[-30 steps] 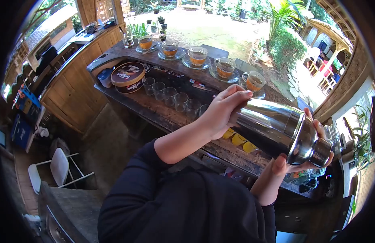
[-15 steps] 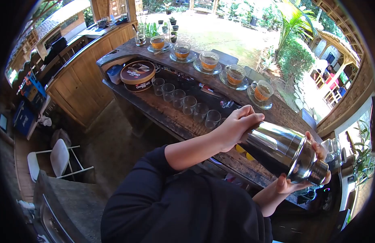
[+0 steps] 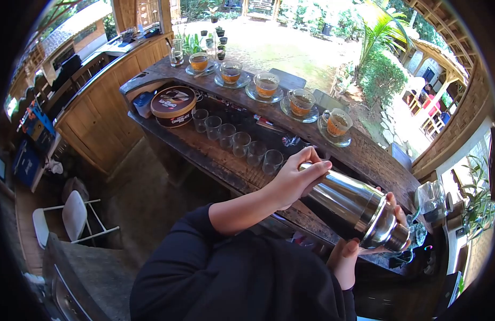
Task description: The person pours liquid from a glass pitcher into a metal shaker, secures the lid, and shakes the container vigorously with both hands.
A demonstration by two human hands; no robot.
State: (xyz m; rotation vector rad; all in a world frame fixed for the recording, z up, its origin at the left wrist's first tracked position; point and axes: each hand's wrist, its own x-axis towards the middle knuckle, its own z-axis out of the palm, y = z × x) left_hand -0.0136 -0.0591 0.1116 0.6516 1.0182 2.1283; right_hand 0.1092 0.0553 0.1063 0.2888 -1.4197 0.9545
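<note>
A shiny metal cocktail shaker (image 3: pixel 346 202) is held slantwise in front of my body, its capped end pointing down to the right. My left hand (image 3: pixel 300 179) is closed round the base at the upper left, thumb lying along the metal. At the capped end my right hand (image 3: pixel 346 255) grips from beneath, its thumb on the near side and fingertips showing on the far side. Part of that hand is hidden behind the shaker. Below and behind it runs the dark wooden counter (image 3: pixel 226 171). What the shaker contains cannot be seen.
Several glass cups of amber drink (image 3: pixel 267 85) stand on saucers along the raised ledge. Several clear glasses (image 3: pixel 241 144) line the lower counter beside a round brown tub (image 3: pixel 173 107). A glass jar (image 3: pixel 431 198) is at the right, and a white folding chair (image 3: pixel 75 216) at the left.
The shaker, with both hands still on it, has shifted left and slightly down in view. The whole view has also turned a little.
</note>
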